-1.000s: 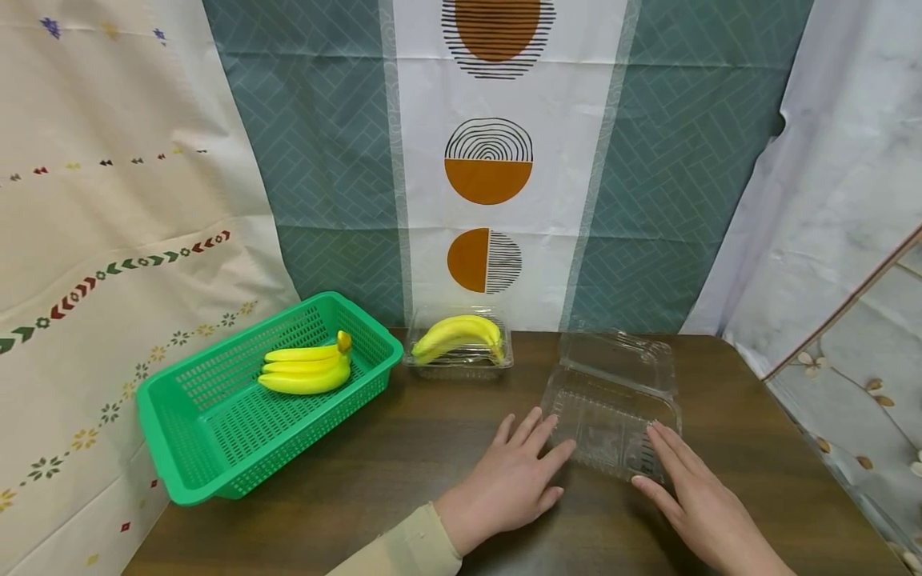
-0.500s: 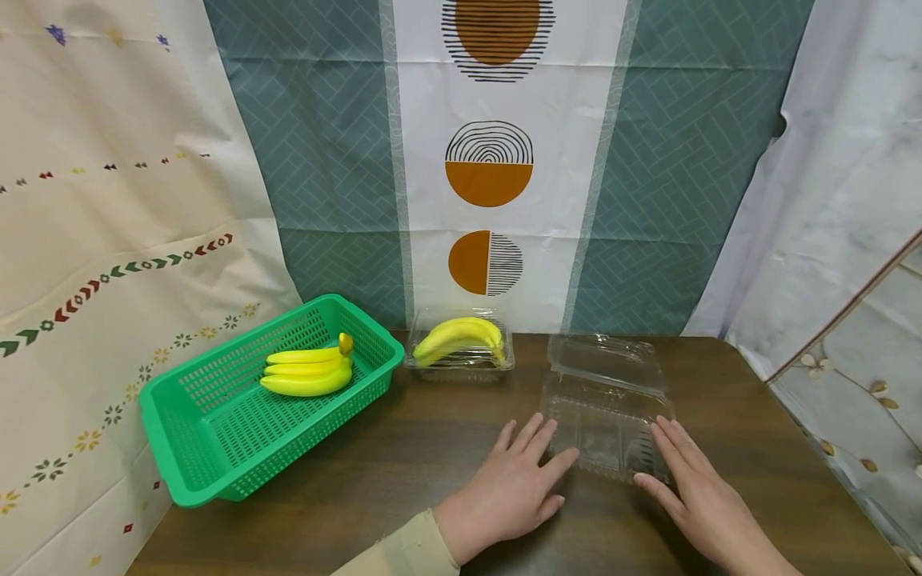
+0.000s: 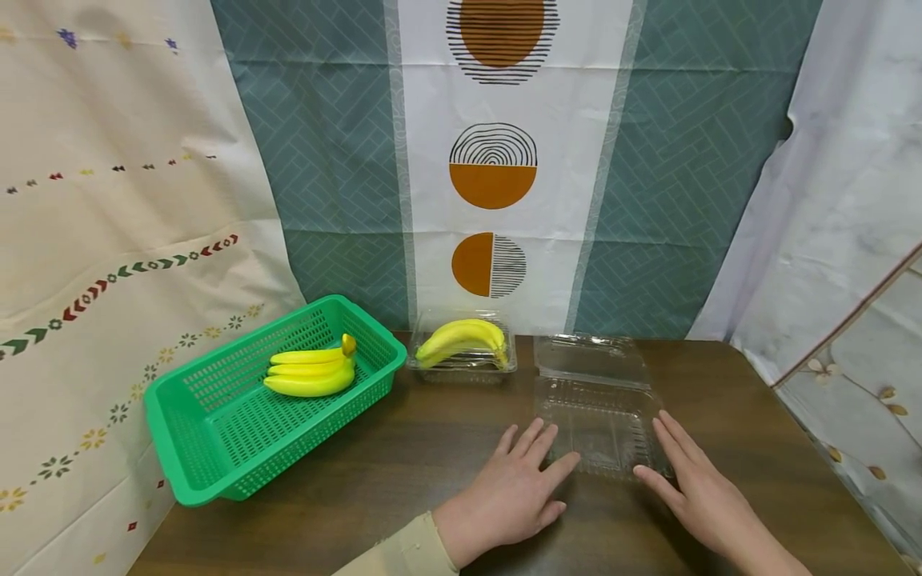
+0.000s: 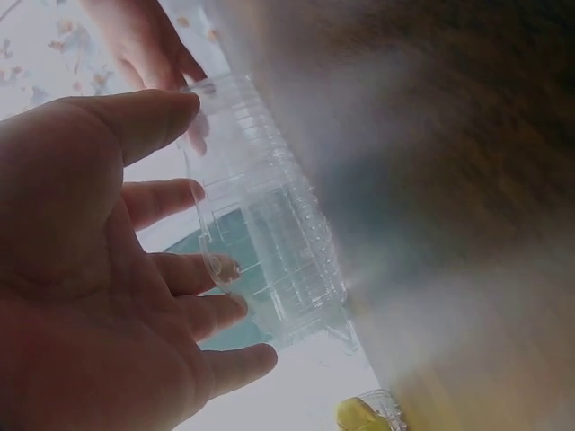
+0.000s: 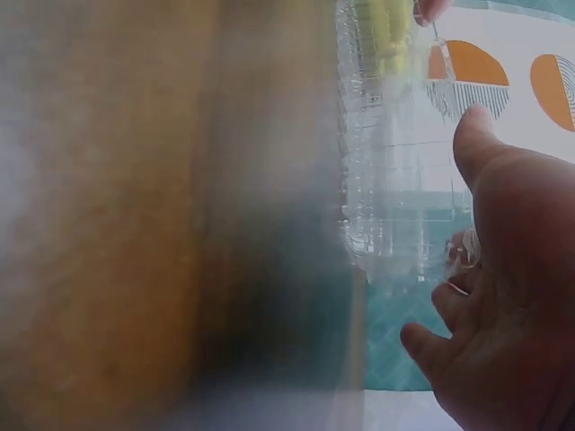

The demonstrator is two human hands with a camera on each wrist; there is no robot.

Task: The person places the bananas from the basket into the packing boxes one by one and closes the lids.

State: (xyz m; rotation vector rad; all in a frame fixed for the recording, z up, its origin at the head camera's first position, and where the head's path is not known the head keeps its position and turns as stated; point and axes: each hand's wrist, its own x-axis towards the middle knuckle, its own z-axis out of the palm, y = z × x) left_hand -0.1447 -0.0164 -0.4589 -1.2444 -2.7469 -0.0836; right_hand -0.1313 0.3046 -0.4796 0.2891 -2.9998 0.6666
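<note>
A clear plastic clamshell container (image 3: 594,436) lies on the brown table with its lid (image 3: 592,360) folded back toward the curtain. My left hand (image 3: 507,492) is spread at its near left corner, the fingertips right at the rim. At the right side, my right hand (image 3: 702,488) has its fingers extended along the edge, thumb apart. In the left wrist view, the left hand (image 4: 135,260) shows loosely spread fingers beside the container wall (image 4: 278,224). The right wrist view has the right hand (image 5: 512,260) against the other side of the clear container (image 5: 386,189).
A green plastic basket (image 3: 288,436) on the left holds a bunch of bananas (image 3: 313,370). Near the back edge, another clear clamshell (image 3: 464,372) contains yellow bananas (image 3: 461,340). Patterned curtains (image 3: 338,160) hang behind the brown table (image 3: 403,456).
The open clamshell has turned slightly and its lid has shifted left between my hands. My right fingers have moved a little to the right; the left hand stays nearly in place.
</note>
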